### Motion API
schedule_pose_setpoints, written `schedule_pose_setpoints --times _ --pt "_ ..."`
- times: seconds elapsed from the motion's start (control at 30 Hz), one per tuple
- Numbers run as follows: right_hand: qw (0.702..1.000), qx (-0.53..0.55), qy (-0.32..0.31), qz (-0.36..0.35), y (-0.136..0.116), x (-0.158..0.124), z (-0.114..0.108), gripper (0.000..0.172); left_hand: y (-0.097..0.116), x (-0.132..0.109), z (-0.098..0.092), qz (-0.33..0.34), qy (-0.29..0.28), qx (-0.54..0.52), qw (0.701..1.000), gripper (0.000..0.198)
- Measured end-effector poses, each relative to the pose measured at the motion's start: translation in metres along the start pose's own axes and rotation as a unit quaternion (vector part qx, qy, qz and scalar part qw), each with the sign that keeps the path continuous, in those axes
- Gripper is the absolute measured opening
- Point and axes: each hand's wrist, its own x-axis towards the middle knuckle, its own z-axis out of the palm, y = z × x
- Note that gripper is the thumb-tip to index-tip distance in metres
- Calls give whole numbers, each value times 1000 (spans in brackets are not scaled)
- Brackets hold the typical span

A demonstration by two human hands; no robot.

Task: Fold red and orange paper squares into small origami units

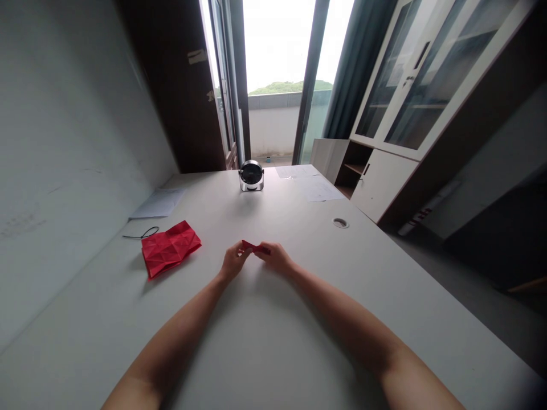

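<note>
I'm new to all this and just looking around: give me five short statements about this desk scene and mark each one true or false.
1. The left hand and the right hand both hold a small red piece. True.
2. The larger red piece lies to the right of the hands. False: the larger red piece lies to their left.
3. A thin dark cord lies on the table. True.
4. The round dark-faced device stands between the two forearms. False: the device stands beyond the hands, near the far edge.
5. The larger red piece is perfectly smooth. False: it is creased into facets.
</note>
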Motion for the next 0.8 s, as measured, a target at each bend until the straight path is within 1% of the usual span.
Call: schedule_pose_setpoints --times 0.2,0.33,0.47,0.53,0.6,0.7,0.8 --pt "999 39 -20 17 -2 0 -4 30 -3 -1 0 -4 -10 -17 1000 25" --pt "998 49 -31 28 -5 -1 -5 32 -7 0 1 -26 -4 -38 999 29" --pt "996 73 -45 32 -6 -1 -2 33 -13 1 1 -48 -36 -84 995 33" --pt "995 80 -50 25 -6 -1 -1 33 -15 1 1 -51 -41 -86 994 35" --pt "995 78 -52 16 -6 -1 -1 35 -16 0 1 -52 -24 -77 995 36" --pt "996 71 -56 16 -6 0 -2 37 -16 1 1 -57 19 -60 996 40" --pt "995 72 -65 22 -7 0 -6 35 -18 1 -1 -59 62 -17 996 46"
